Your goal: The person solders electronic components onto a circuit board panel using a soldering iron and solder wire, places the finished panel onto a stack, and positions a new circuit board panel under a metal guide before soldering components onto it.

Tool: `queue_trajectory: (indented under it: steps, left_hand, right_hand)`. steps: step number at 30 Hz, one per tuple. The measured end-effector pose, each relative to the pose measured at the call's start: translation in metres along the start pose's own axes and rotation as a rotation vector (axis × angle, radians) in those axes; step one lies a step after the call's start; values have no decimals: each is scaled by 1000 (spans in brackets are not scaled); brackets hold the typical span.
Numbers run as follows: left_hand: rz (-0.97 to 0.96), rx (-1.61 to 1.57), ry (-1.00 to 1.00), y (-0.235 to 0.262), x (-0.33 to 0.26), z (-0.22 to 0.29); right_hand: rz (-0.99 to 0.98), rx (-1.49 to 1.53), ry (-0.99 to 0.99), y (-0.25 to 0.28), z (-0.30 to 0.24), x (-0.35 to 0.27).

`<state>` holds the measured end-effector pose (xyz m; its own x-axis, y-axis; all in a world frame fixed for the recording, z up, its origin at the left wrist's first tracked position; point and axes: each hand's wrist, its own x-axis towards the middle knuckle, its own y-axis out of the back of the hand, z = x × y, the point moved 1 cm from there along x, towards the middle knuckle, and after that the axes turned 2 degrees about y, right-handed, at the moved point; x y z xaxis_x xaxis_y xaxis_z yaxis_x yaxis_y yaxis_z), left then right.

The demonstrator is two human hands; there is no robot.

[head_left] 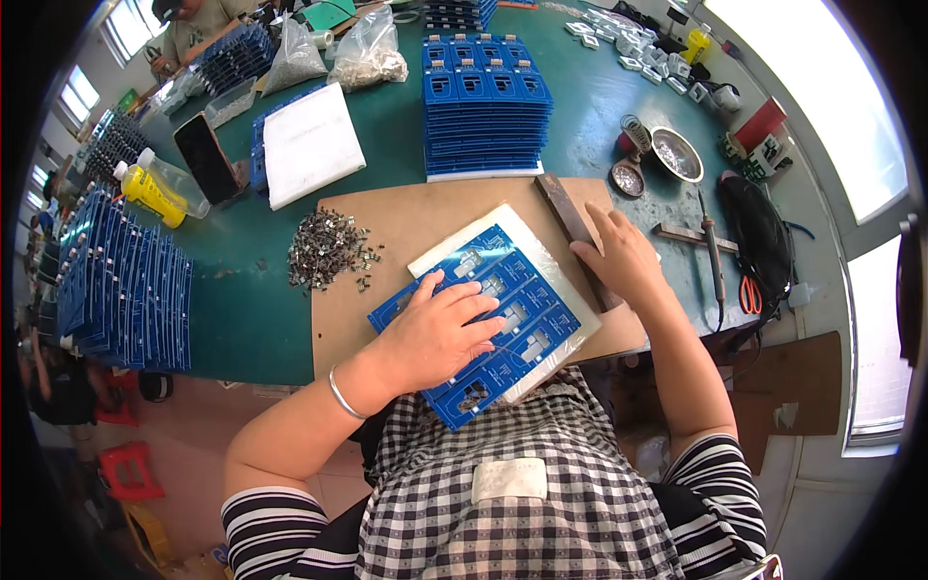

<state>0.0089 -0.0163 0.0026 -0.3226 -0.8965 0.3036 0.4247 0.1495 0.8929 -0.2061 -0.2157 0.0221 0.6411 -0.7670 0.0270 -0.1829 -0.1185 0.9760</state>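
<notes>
From where I stand, the green counter (232, 300) takes up most of the view, with a brown sheet (338, 333) laid over its near side. At the person's left leans a row of blue panels (126, 280), and behind the sheet rises a tall, flat stack of blue panels (488, 126). On the sheet a white pad (547, 269) sits askew, and on it lies the blue circuit panel (527, 292), its near corner jutting past the counter's edge. A dark bar (563, 208) slants just to the right. The hands are apart: the left hand (435, 329) lies across the panel, fingers spread, while the right hand (623, 256) is open over the bar, though I cannot tell whether it touches it. Left of the panel is a heap of small parts (329, 249); well to the right lie a soldering iron (713, 256) and orange-handled scissors (749, 295)
</notes>
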Motion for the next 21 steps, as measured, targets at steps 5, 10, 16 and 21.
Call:
queue_trajectory:
  steps: [5, 10, 16, 21]
  left_hand:
    - [9, -6, -6, 0, 1, 0]
    - [12, -23, -12, 0, -1, -1]
    - [-2, 6, -24, 0, 1, -1]
    - [-28, -21, 9, 0, -1, 1]
  right_hand:
    - [-29, -72, -69, -23, 5, 0]
    - [-16, 121, -51, -2, -5, -4]
    - [-150, 322, 139, 8, -59, -35]
    - [-22, 177, 234, -11, -92, -37]
